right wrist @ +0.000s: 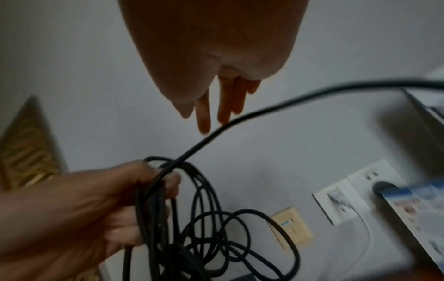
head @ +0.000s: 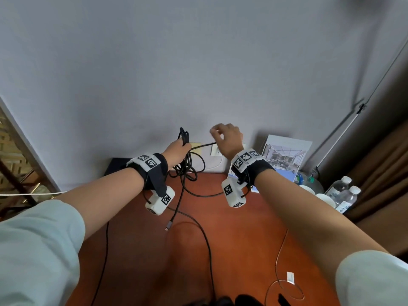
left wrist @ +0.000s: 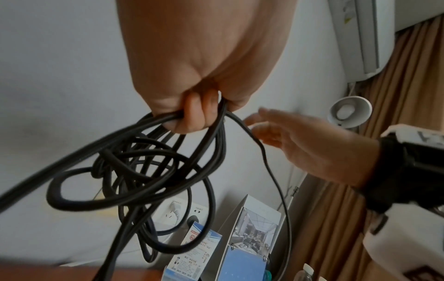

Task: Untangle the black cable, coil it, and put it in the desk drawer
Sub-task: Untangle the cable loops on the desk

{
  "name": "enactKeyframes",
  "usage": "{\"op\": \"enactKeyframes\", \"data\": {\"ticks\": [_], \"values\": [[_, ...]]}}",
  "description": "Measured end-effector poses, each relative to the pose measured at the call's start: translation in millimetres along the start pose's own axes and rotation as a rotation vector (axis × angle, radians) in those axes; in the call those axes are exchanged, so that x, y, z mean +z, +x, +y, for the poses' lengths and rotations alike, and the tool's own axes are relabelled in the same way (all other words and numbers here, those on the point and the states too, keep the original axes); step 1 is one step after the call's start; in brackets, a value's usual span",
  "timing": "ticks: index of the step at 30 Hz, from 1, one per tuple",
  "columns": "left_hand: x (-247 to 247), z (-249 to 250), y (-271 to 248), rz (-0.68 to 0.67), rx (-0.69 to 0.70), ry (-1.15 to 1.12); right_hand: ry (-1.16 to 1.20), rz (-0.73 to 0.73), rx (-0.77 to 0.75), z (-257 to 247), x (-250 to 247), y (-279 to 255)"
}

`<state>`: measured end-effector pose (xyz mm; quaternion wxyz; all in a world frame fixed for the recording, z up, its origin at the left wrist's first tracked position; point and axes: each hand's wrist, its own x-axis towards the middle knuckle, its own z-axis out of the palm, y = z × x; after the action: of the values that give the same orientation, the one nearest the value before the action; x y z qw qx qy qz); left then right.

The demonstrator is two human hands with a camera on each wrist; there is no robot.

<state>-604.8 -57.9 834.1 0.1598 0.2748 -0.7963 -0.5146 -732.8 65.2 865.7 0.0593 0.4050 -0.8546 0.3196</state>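
Observation:
The black cable (head: 187, 166) hangs as a tangled bunch of loops above the reddish wooden desk (head: 242, 239), close to the wall. My left hand (head: 177, 151) grips the top of the bunch, fingers curled round several strands (left wrist: 134, 171). One strand (head: 203, 145) runs right from that fist to my right hand (head: 227, 138), whose fingers (right wrist: 216, 106) are straight and loose, with the strand passing just at their tips (right wrist: 216, 131). The cable's plug end (head: 169, 225) dangles down to the desk. No drawer is in view.
A standing picture card (head: 284, 155) and a blue leaflet lean at the wall on the right, with water bottles (head: 346, 191) and white cups beside them. Wall sockets (head: 215, 149) sit behind the cable. A thin white wire (head: 280, 261) lies on the desk's right side.

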Motion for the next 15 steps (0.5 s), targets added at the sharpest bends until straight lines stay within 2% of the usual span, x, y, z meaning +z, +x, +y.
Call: {"op": "enactKeyframes", "data": {"ticks": [2, 3, 5, 9, 12, 15], "values": [[4.9, 4.9, -1.1, -0.010, 0.062, 0.042, 0.019, -0.177, -0.143, -13.7, 2.2, -4.0], [7.2, 7.5, -1.7, -0.009, 0.091, 0.061, 0.027, -0.268, -0.150, -18.5, 6.6, -5.0], [10.3, 11.4, -1.4, 0.009, 0.127, 0.086, -0.019, -0.346, -0.108, -26.8, 12.7, -7.2], [6.6, 14.1, -0.9, 0.045, 0.134, 0.069, 0.057, -0.280, 0.067, -27.9, 14.7, -6.6], [-4.1, 7.3, 0.5, 0.041, 0.102, -0.008, 0.272, -0.113, 0.237, -9.0, 0.9, 1.4], [-19.1, -8.8, 2.4, 0.075, 0.046, -0.021, 0.164, -0.134, 0.440, 31.3, -19.4, 9.5]]}}
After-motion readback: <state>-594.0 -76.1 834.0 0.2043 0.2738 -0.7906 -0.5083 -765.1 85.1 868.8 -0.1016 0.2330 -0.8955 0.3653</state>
